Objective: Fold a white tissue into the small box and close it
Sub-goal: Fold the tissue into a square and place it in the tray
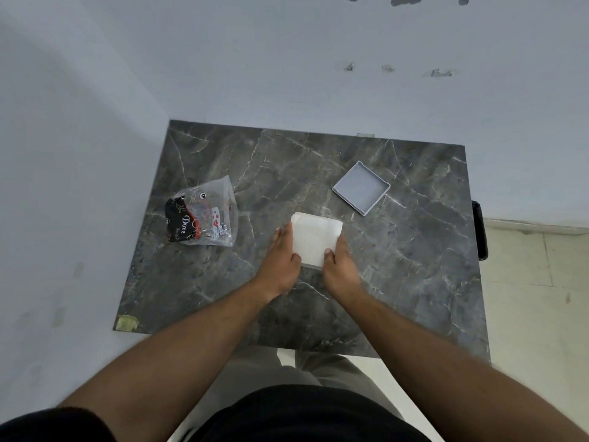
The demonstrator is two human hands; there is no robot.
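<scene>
Head view: both hands' fingers grasp the tissue (pixel 315 240) over its box; the lid (pixel 361 187) lies empty nearby.

Tabletop (pixel 398 266): dark grey marble-look slab, pale veins, smooth, slight sheen. Tissue (pixel 314 239): white soft paper, matt. Box lid (pixel 361 187): grey plastic-looking, smooth, matt. Bag (pixel 207 215): clear glossy plastic film, crinkled, glossy printed wrappers inside.

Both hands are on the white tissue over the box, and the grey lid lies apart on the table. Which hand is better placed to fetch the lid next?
Right hand, probably. The grey lid lies up and right of the tissue, on that side. The left hand would have to cross over.
</scene>
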